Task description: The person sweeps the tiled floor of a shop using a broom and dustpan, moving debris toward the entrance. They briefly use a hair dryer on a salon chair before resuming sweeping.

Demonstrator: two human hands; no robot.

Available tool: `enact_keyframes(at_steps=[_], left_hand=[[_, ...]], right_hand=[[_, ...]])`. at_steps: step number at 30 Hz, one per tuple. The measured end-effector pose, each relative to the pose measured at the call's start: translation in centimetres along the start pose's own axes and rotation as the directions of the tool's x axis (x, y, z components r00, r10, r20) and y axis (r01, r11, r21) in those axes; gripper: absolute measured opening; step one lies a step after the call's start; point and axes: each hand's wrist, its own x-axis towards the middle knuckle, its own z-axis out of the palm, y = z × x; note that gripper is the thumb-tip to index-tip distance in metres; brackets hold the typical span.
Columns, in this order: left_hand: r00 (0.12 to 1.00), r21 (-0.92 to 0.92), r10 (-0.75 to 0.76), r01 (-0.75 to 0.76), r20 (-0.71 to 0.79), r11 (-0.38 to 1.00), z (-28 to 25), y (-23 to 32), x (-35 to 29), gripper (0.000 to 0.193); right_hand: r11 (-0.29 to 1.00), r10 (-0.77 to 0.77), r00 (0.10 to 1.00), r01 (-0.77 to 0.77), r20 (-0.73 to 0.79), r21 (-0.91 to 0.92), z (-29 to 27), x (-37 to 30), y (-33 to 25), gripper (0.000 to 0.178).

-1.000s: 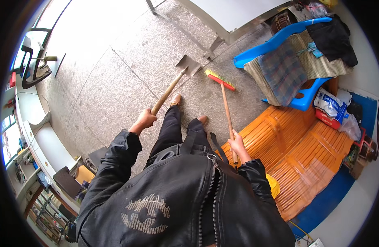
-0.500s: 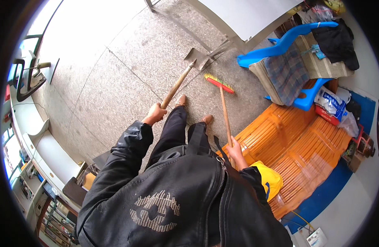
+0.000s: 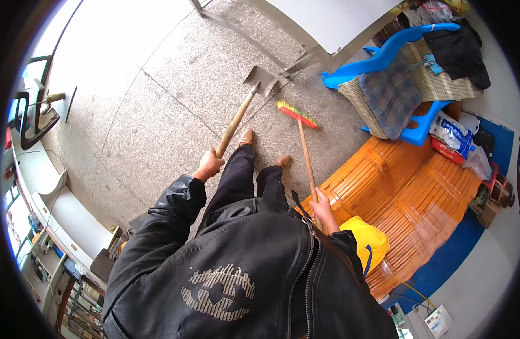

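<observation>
My left hand [image 3: 209,164] is closed round the wooden handle of a shovel [image 3: 236,121]. Its flat metal blade lies at the floor ahead of my feet, beside the foot of a white table. In my right hand [image 3: 322,207] is the wooden stick of a broom [image 3: 306,148], gripped near its upper end. The broom has a red head with yellow-green bristles, close to the shovel blade but apart from it. Whether the blade or bristles press on the floor I cannot tell.
Right of me stands an orange bamboo bench [image 3: 378,181] with a yellow bag [image 3: 372,240] on it. Beyond it is a blue plastic chair [image 3: 395,53] draped with cloths. A white-topped table [image 3: 328,22] stands ahead. Shelves and a white counter [image 3: 68,220] line the left. Speckled floor [image 3: 158,124] spreads between.
The shovel and broom have shifted slightly left in the picture, along with most of the scene. Both hands keep their grips.
</observation>
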Motion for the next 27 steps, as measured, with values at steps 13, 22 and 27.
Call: enact_keyframes(at_steps=[13,22,27], left_hand=[[0.998,-0.065,-0.023,0.027,0.055,0.998,0.1,0.7,-3.3,0.018],[0.98,-0.123,-0.07,0.094,0.184,0.988,3.2,3.1,-8.9,0.018],[0.971,-0.198,0.026,0.022,0.237,0.98,7.8,5.0,-7.5,0.015]], right_hand=[[0.947,-0.064,0.997,0.075,-0.048,0.313,-1.3,1.9,-1.8,0.065],[0.986,-0.146,0.98,0.156,-0.133,0.065,-3.4,9.3,-3.7,0.068],[0.946,-0.011,0.99,0.056,-0.139,0.319,-4.9,7.0,2.2,0.069]])
